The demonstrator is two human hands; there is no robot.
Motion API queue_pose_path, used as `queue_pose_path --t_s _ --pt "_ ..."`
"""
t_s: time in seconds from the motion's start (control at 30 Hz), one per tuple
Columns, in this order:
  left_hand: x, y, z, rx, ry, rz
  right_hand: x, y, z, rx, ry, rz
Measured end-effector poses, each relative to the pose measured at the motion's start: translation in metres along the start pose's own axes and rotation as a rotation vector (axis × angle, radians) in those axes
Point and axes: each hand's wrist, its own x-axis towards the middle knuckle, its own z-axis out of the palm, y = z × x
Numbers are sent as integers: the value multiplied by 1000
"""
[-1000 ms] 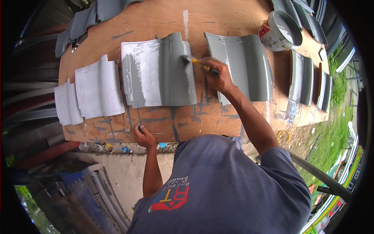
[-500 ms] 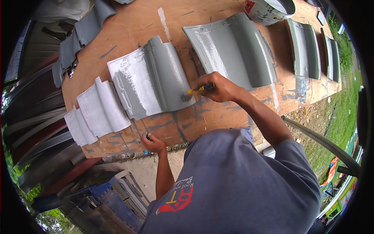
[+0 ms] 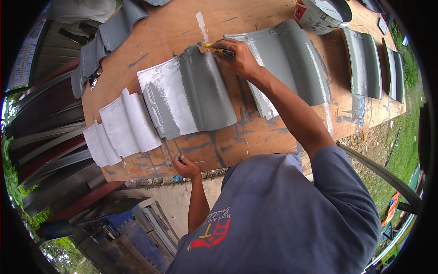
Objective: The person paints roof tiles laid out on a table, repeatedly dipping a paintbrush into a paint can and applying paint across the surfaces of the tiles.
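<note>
My right hand (image 3: 239, 57) is closed around the yellow and black handle of a paintbrush (image 3: 218, 49). The brush tip is at the far right corner of a curved roof tile (image 3: 207, 91). Grey paint covers the tile's right side and lower left area, while white shows in a band and at its upper left. My left hand (image 3: 187, 167) is at the table's near edge, its fingers curled around something small and dark that I cannot make out. Right of this tile lies a larger, mostly grey roof tile (image 3: 292, 64), partly hidden by my right forearm.
Two white tiles (image 3: 130, 121) lie to the left on the paint-streaked wooden table (image 3: 182, 27). A paint bucket (image 3: 319, 20) stands at the far right, with more grey tiles (image 3: 365, 64) nearer the right end. Grey tiles (image 3: 112, 32) line the far left edge.
My right hand has moved the paintbrush from the tile's near right corner up to its far right corner. My left hand stays at the table edge. The view has shifted slightly.
</note>
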Motion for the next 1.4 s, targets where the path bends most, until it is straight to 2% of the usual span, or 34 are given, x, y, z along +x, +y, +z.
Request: queue_pose_path --t_s 0.13,0.2,0.27,0.43,0.57,0.7,0.73,0.8,0.83,0.9,0.93,1.03,1.1,1.17,1.4 --pt "1 -1 0 15 10 16 -34 -5 -3 25 -135 -60" --pt "1 -2 1 -11 23 33 -55 -29 -18 65 -331 67" --pt "0 0 -2 -16 17 16 -84 -46 -28 31 -448 22" --pt "-1 -2 -1 -37 -2 -14 -135 -77 -47 219 -756 145" --pt "-1 -2 -1 -62 21 -19 -87 -77 -54 245 -808 224" --pt "1 -2 -2 -59 42 -6 -16 -47 -32 74 -561 228" --pt "2 -2 -2 -67 64 -19 2 -39 -26 69 -572 204" --pt "2 -1 -6 -106 28 1 32 -27 -16 2 -368 53" --pt "1 -3 -7 -110 41 -12 41 -19 -10 1 -379 38" --pt "1 -5 -5 -114 36 9 55 -13 -1 -53 -197 -98" --pt "1 -6 -6 -120 46 -5 56 -14 0 -104 -185 -95" --pt "0 -6 -5 -114 37 -35 30 -28 0 -27 -258 -33" --pt "0 -7 -5 -126 34 -33 -5 -39 -4 -39 -408 -53" --pt "2 -3 -8 -133 34 -35 -39 -53 -11 -93 -472 -163" --pt "2 -8 -4 -138 52 -4 -120 -108 -40 104 -814 93"
